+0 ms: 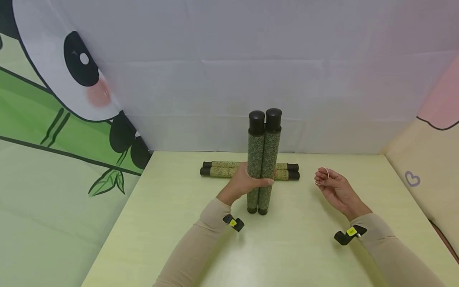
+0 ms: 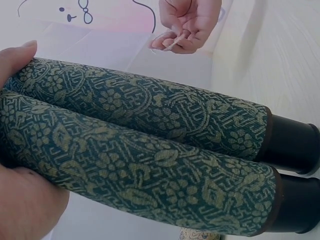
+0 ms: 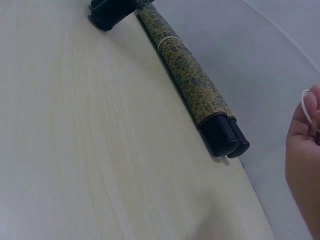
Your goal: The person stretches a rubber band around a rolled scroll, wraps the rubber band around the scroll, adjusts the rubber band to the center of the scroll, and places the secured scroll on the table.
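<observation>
A green patterned scroll (image 1: 255, 155) with two rolls side by side and black end caps stands upright above the table. My left hand (image 1: 244, 181) grips it around the lower middle, the thumb lying across the front. In the left wrist view, its green brocade (image 2: 140, 165) with pale flowers fills much of the picture. Off to the right, my right hand (image 1: 338, 192) pinches a thin white elastic band (image 3: 303, 104) between thumb and fingers. Behind the upright scroll lies a gold patterned scroll (image 1: 224, 172), also a double roll with black caps, partly hidden by my left hand and the green one.
The gold scroll has a thin white band (image 3: 172, 38) around it and lies crosswise near the back of the pale table (image 1: 172, 239). A grey-white cloth (image 1: 215, 87) hangs behind the table's back edge. Printed cartoon cloth (image 1: 71, 131) stands at the left.
</observation>
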### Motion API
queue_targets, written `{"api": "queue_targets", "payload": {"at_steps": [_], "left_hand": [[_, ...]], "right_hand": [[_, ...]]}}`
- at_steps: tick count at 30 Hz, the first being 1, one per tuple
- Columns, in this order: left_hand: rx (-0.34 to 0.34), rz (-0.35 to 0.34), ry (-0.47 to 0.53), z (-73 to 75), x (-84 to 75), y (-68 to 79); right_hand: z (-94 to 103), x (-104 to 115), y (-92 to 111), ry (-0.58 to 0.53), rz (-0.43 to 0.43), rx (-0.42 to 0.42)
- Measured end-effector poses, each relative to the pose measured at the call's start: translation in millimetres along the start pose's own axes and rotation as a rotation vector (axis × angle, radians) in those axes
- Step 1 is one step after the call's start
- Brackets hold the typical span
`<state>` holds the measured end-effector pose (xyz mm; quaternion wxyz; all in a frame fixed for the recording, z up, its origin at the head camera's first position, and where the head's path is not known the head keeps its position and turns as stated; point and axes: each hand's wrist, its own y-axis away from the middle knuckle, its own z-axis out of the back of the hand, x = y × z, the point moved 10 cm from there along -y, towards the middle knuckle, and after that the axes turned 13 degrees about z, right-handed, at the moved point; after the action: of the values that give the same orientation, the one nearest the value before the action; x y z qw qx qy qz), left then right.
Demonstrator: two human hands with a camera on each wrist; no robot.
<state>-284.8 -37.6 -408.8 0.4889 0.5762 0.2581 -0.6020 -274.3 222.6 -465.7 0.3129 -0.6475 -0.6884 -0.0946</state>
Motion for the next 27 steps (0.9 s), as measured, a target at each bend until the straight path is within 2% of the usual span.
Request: {"api": "queue_targets", "payload": {"at_steps": [5,10,16,19,21,27], "left_hand": [[0.0,0.002,0.001,0.2,0.8,-0.2],[0.011,-0.02,0.012,-0.6,0.2,-1.8],[-0.001,0.011,0.006,0.8,4.3,-3.2],[-0.013,0.037,0.004,2.2,6.3,-3.3],[-0.033,0.073,-0.002,4.2,9.5,-2.3],[-0.016,0.064,0.006,2.4,8.8,-2.0]], "right_hand": [[1.1,1,1,0.002,0.008,-0.032],[-2.5,-3,2,-0.026,-0.026,-0.015],[-10.3,-5,4,-0.124,-0.048,0.039],[-13.5,-5,4,-0.175,-0.048,0.04],[-13.4,-5,4,-0.169,-0.04,0.023],[-15.0,-7,5,-0.111,-0.027,0.006]]}}
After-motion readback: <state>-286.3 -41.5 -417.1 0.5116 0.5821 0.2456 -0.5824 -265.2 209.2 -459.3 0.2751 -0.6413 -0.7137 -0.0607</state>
